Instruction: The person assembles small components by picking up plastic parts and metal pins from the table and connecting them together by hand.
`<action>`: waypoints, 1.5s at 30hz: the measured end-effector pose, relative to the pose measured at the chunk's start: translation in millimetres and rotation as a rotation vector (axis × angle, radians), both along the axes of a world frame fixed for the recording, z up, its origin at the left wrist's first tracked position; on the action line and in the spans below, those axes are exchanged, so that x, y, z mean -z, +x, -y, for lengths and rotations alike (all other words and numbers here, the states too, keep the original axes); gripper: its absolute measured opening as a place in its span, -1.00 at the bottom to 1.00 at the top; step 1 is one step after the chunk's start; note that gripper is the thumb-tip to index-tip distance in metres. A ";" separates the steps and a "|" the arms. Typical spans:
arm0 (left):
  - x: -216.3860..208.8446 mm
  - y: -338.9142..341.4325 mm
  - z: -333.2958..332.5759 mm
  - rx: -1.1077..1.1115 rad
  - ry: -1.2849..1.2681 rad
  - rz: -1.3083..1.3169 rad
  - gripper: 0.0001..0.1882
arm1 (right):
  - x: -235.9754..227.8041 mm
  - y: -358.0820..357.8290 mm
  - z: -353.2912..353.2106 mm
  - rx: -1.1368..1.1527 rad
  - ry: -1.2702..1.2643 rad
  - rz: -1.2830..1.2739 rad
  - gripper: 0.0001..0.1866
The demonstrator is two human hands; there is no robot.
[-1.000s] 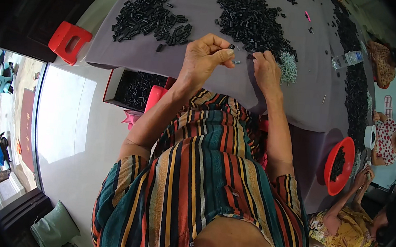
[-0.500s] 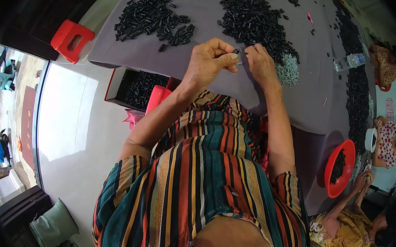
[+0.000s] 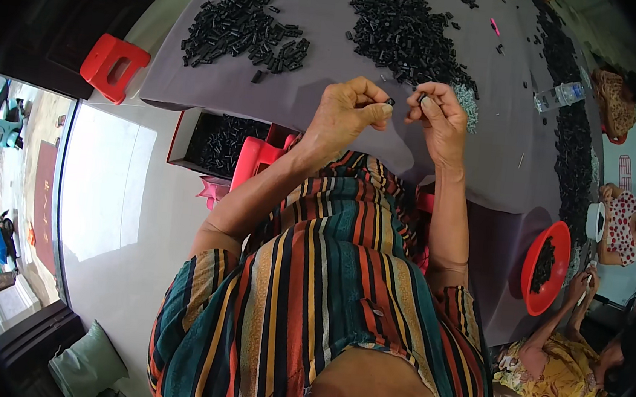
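Observation:
Between the thumb and forefinger of my left hand [image 3: 346, 112] is a small black cylindrical piece [image 3: 390, 101]. My right hand [image 3: 440, 120] pinches another small black piece [image 3: 421, 97], a short way to the right of the first. Both hands are above the near edge of the grey-covered table [image 3: 319, 17]. Just beyond them lies a big heap of black pieces [image 3: 400, 35], with a smaller heap of pale grey-green bits [image 3: 466, 105] beside my right hand. A second heap of black pieces [image 3: 238, 29] lies farther left.
An open box [image 3: 224, 143] of black pieces stands below the table edge, by a red stool [image 3: 255, 159]. Another red stool [image 3: 114, 67] is at left. On the right are a clear plastic bottle [image 3: 560, 97], a red basin [image 3: 557, 253] and other people at work.
My right hand has turned palm-up and drawn slightly back from the heap, and a black piece now shows in its fingers. My left hand has shifted slightly right, still pinching its piece.

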State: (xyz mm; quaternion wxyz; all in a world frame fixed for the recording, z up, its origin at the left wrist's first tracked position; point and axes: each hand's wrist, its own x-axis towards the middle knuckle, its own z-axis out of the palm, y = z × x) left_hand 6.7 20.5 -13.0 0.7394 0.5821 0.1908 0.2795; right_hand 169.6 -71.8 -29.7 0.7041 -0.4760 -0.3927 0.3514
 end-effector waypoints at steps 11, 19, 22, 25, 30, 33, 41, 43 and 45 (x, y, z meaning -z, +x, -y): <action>-2.9 -1.9 11.4 0.142 -0.110 0.050 -0.88 | -10.0 -15.5 10.5 -0.175 0.185 -0.131 -0.85; -7.8 -2.5 14.1 0.123 -0.084 0.012 -0.89 | -18.1 -22.4 14.8 -0.081 0.054 0.044 -0.87; -9.7 -3.3 15.6 0.102 -0.016 -0.027 -0.89 | -19.7 -19.0 17.8 -0.056 0.002 0.146 -0.87; -7.8 -2.5 17.1 0.086 0.016 -0.041 -0.89 | -24.8 -19.3 20.1 -0.025 -0.048 0.259 -0.90; 0.0 0.4 16.8 0.049 0.111 -0.015 -0.91 | -28.6 -25.3 21.0 0.008 -0.070 0.322 -0.94; 8.9 4.9 17.2 -0.004 0.169 0.040 -0.93 | -31.2 -29.5 20.3 -0.015 -0.073 0.246 -0.96; 10.3 3.8 15.6 0.028 0.178 -0.002 -0.92 | -29.6 -34.7 19.5 0.049 -0.085 0.360 -0.97; 7.8 2.8 15.8 0.022 0.184 -0.001 -0.92 | -28.5 -34.9 18.9 0.042 -0.073 0.321 -0.97; 2.8 1.4 17.1 0.017 0.185 -0.027 -0.92 | -25.5 -35.7 18.2 0.035 -0.062 0.281 -0.97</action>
